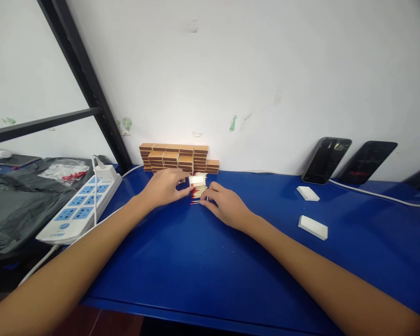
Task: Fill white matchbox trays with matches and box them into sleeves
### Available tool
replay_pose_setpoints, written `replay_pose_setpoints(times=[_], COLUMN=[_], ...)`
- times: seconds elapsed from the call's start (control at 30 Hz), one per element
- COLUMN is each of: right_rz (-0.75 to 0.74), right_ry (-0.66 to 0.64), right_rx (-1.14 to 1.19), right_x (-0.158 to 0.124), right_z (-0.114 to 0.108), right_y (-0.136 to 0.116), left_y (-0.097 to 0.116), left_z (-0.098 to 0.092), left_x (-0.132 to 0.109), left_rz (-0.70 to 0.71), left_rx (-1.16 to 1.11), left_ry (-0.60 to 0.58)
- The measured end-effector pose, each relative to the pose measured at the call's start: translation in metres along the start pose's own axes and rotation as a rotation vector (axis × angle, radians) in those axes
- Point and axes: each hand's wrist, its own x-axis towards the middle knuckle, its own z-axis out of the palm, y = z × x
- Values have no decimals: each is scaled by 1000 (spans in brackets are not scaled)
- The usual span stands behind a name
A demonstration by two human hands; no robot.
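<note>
My left hand is closed, with its thumb and fingers at the edge of a small white matchbox tray. Below and around this tray lies a pile of red-tipped matches on the blue table. At the right side of the pile, my right hand is in a pinch, its fingertips at the plain ends of the lowest matches. A match seems to be between them, though the fingers partly hide it. Behind the hands, brown matchboxes are stacked in rows against the wall.
Two white trays or blocks lie on the blue table at right. Two dark phones lean on the wall, a white cable beside them. At left are a white power strip, a black plastic bag and a black metal frame.
</note>
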Motion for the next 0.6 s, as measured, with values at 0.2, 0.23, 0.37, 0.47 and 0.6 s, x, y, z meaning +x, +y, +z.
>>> replay_pose_setpoints(times=[0.2,0.23,0.37,0.47,0.6], right_rz=[54,56,47,38,27], right_ry=[-50,-56,-62,-49,-66], right_rx=[11,6,2,20,23], right_x=[2,2,1,0,-1], right_z=[0,0,-1,-2,-2], right_y=[-2,-2,-4,-5,-7], left_y=[0,-1,-2,-3,-2], left_z=[-1,0,1,1,1], left_x=[0,0,0,0,0], left_rz=[-4,-5,-1,9,14], left_rx=[-6,-7,-14,-15,-12], left_ry=[-13,-16,-24,-24,-28])
